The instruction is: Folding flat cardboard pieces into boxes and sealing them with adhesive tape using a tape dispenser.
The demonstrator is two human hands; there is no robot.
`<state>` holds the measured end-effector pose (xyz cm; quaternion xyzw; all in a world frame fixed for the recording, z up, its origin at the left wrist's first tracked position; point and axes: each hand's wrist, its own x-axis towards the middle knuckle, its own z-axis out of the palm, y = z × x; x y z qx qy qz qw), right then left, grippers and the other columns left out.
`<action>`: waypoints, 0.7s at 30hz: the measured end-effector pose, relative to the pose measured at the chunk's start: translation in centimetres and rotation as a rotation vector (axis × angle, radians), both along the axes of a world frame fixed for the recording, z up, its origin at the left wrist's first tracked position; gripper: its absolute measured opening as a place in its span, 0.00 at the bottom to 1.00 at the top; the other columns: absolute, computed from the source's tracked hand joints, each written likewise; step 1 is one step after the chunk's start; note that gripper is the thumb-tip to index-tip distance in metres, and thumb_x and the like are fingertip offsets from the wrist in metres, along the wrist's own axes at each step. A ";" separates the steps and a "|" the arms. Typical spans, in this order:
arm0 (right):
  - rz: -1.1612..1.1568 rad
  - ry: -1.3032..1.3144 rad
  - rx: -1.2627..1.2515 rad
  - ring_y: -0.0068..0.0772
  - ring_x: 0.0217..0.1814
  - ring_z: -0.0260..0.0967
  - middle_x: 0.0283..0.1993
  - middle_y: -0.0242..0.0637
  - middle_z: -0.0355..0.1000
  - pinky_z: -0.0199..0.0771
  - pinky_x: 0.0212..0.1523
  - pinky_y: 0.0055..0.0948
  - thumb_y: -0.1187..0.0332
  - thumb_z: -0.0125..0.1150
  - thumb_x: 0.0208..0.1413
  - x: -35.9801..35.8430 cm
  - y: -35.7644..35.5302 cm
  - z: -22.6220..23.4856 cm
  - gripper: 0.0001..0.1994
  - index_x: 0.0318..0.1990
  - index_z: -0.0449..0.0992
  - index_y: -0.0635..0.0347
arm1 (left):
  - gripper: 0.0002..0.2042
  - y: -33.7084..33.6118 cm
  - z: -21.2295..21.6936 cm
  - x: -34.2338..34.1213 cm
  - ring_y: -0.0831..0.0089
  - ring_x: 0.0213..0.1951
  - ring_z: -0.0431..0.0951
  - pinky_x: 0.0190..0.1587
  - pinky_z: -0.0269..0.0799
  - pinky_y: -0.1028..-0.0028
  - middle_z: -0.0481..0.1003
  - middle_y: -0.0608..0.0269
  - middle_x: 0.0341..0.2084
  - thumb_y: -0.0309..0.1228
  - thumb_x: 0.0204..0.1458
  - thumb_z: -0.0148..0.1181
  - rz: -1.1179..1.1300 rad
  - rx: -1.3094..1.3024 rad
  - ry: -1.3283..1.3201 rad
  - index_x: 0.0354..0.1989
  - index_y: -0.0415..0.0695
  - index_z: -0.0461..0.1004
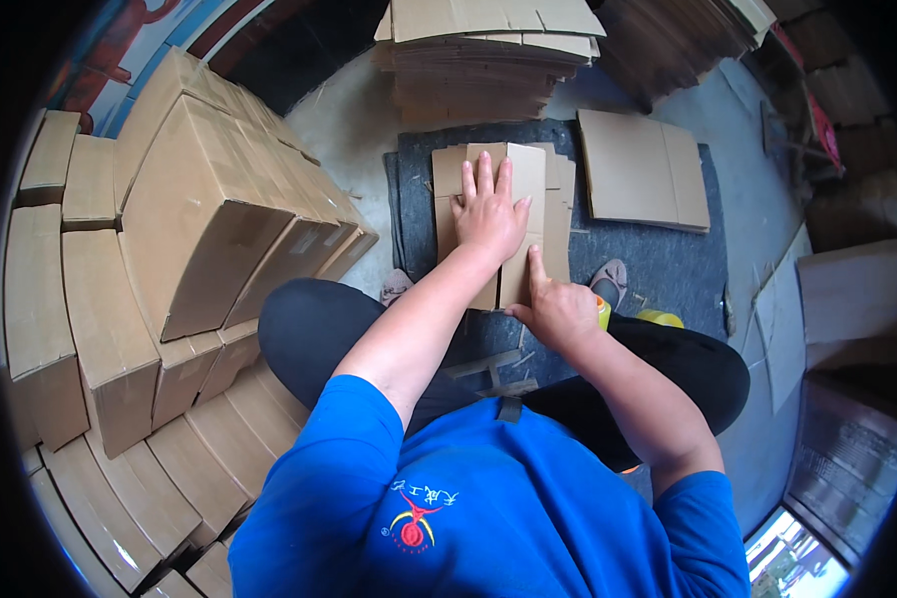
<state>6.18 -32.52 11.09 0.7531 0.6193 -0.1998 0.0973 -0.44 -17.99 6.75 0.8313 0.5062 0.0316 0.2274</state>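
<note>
In front of me, between my feet, lies a brown cardboard carton [529, 177] with a narrow dark gap between its top flaps. My left hand [490, 217] rests flat on the carton with its fingers spread. At the near right edge of the carton is my right hand [560, 311]. Its index finger points forward along the flap and its thumb touches the near edge, while the other fingers curl under, partly hidden. More cardboard [562, 199] shows under the carton's right side. A yellow-green object [603, 312], partly covered, sits just beside my right hand.
A dark mat [653, 264] lies under the work, with flat cardboard sheets [640, 169] at its right. Flattened cartons [488, 60] are stacked ahead. Closed boxes [219, 189] rise in piles at my left. A yellow roll [660, 318] is by my right knee.
</note>
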 end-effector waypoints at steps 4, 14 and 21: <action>0.014 0.013 0.071 0.40 0.23 0.77 0.23 0.43 0.76 0.77 0.25 0.36 0.39 0.64 0.48 0.2 -0.4 -0.9 0.52 0.70 0.50 0.69 | 0.34 0.1 -0.1 0.2 0.54 0.75 0.33 0.70 0.41 0.43 0.37 0.55 0.75 0.50 0.62 0.46 -0.012 -0.010 0.015 0.73 0.52 0.48; 0.012 -0.025 0.021 0.44 0.27 0.79 0.24 0.45 0.77 0.79 0.30 0.38 0.39 0.63 0.49 0.7 0.4 -1.2 0.52 0.71 0.49 0.65 | 0.39 0.7 -0.6 -1.6 0.57 0.75 0.28 0.74 0.28 0.54 0.33 0.57 0.75 0.54 0.60 0.46 -0.188 0.027 0.085 0.74 0.47 0.43; 0.079 -0.042 -0.075 0.43 0.37 0.80 0.35 0.46 0.80 0.79 0.39 0.38 0.46 0.71 0.45 1.1 -0.1 -1.3 0.55 0.73 0.44 0.62 | 0.60 -5.9 3.0 -7.6 0.57 0.75 0.31 0.73 0.33 0.50 0.34 0.54 0.75 0.61 0.39 0.68 -0.579 -0.024 0.347 0.74 0.45 0.39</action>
